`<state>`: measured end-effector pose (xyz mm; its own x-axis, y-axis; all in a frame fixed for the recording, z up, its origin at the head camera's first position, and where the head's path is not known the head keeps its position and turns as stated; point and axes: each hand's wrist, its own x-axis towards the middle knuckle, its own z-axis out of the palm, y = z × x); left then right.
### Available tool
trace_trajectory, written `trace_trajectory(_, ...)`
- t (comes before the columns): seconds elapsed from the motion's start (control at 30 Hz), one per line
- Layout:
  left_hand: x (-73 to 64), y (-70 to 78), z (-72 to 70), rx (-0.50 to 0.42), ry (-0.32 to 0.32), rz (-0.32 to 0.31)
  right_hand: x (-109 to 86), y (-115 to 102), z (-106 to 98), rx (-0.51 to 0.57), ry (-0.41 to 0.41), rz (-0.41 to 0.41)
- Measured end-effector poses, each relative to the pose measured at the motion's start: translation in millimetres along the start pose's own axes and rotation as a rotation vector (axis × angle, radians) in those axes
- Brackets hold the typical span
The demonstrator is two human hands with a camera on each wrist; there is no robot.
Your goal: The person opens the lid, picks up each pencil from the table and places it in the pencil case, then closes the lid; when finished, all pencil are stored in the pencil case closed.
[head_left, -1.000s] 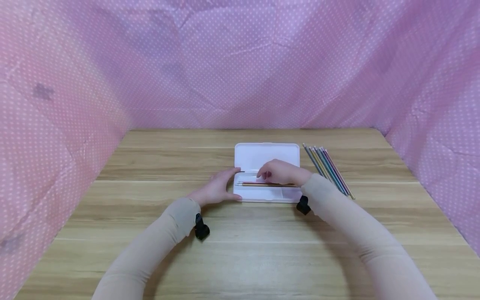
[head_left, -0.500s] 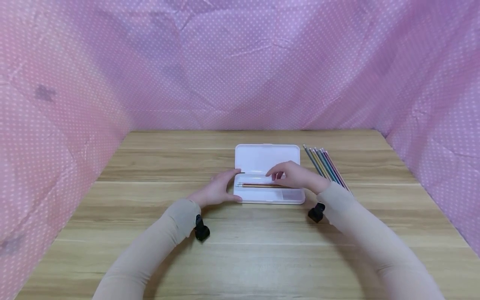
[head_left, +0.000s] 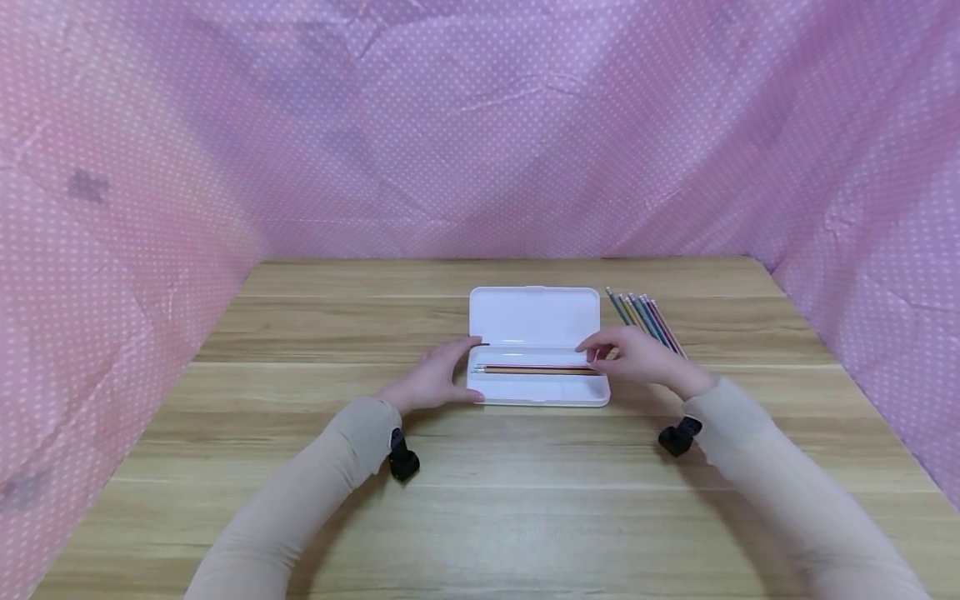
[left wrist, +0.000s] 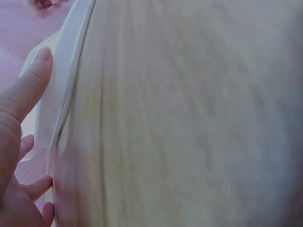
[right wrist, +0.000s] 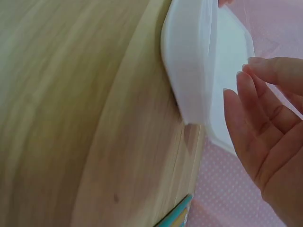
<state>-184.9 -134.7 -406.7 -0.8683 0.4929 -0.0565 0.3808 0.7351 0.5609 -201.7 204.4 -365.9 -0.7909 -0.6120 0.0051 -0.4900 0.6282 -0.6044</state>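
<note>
From the head, shows a white plastic hinged pencil case point(head_left: 517, 389) on a pale wood-grain tabletop point(head_left: 465, 500), with the lid point(head_left: 534, 315) laid back toward the far side, presumably to leave the tray reachable. Contains slim golden-brown and dark-red pencils point(head_left: 525, 370) lengthwise, erasers to the left, probably for the fit along the long side. Grips the left end with the left hand point(head_left: 433, 379), thumb at the near edge and fingers at the far corner, likely against sliding. Has a fan of loose multicoloured pencils point(head_left: 651, 315) to the right, partly behind the right hand point(head_left: 637, 360), perhaps for short reach.

From the left wrist, shows the thumb against the white wall and fingers bent below, apparently bracing both long sides.

From the right wrist, shows loosely bent fingers, tips gathered close, nothing visible between; cannot tell about contact with the case.
</note>
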Motion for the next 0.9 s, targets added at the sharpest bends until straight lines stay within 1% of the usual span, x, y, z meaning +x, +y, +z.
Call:
trace_trajectory(0.17, 0.7, -1.0, 0.1, 0.005, -0.001, -0.002, -10.5, 9.3, -5.8, -0.013, 0.042, 0.04)
trace_trajectory(0.23, 0.9, -1.0, -0.2, 0.006, -0.005, -0.008, -14.3, 12.6, -8.5, -0.011, 0.057, 0.048)
trace_trajectory(0.33, 1.3, -0.5, -0.8, 0.009, -0.01, -0.018, -20.7, 17.7, -13.1, 0.001, 0.073, 0.08)
trace_trajectory(0.43, 1.3, 0.0, -1.3, 0.011, -0.012, -0.021, -27.5, 23.1, -18.4, 0.0, 0.089, 0.089)
trace_trajectory(0.57, 1.4, -0.5, -1.2, 0.007, -0.014, -0.018, -35.0, 30.6, -24.5, -0.041, 0.124, 0.077)
trace_trajectory(0.67, 1.5, -0.8, -1.2, 0.005, -0.014, -0.02, -39.7, 36.8, -29.0, -0.045, 0.145, 0.109)
trace_trajectory(0.73, 1.2, -0.6, -1.2, 0.004, -0.011, -0.018, -42.8, 41.6, -32.4, -0.045, 0.156, 0.146)
trace_trajectory(0.9, -0.9, 1.4, -1.6, 0.004, -0.005, -0.008, -49.7, 54.7, -40.3, 0.011, 0.19, 0.235)
